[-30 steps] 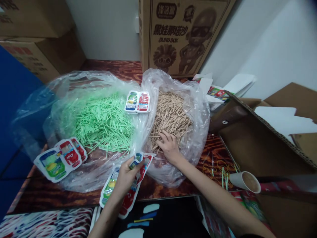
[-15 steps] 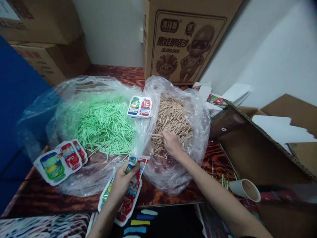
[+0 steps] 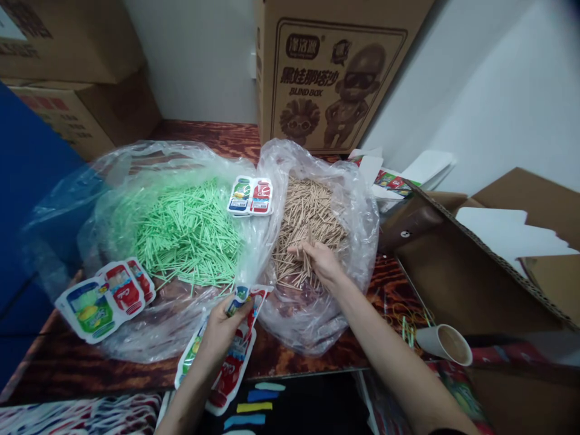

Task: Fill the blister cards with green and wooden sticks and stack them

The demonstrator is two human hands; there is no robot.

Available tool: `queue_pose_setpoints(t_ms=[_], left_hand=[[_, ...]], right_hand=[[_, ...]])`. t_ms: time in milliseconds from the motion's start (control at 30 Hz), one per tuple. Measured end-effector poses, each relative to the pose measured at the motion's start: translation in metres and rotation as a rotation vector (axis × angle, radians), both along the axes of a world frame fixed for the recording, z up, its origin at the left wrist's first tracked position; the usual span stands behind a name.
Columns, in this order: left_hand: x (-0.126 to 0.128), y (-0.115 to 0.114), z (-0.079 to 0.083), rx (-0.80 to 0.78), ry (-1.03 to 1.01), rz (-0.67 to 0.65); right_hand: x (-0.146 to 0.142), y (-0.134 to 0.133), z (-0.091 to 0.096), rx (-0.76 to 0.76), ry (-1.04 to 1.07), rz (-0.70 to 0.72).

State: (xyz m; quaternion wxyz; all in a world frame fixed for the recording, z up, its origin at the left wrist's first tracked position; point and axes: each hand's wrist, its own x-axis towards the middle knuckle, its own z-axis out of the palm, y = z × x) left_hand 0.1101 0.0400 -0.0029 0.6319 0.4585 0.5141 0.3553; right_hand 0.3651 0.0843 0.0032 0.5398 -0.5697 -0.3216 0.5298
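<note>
My left hand is closed around a red, blue and green printed plastic packet at the table's front edge. My right hand reaches into a clear bag of thin brown sticks, its thumb and fingers pinched on a few of them. To the left, a second clear bag holds a heap of light green sticks. A small two-part packet lies between the two heaps. More printed packets overlap on the left bag's front edge.
A tall cardboard box stands behind the bags, and stacked cartons fill the back left. On the right are an open carton with white cards, a paper cup on its side and loose rubber bands.
My right hand has shifted slightly right and down over the brown sticks, its fingers turned differently. My left hand keeps the packet. The whole view has slid slightly.
</note>
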Motion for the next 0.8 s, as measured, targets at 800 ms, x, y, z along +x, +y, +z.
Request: queue_pose_setpoints(t_ms=[800], left_hand=[[0.065, 0.031, 0.046, 0.847, 0.159, -0.329]], right_hand=[[-0.049, -0.052, -0.011, -0.107, 0.085, 0.298]])
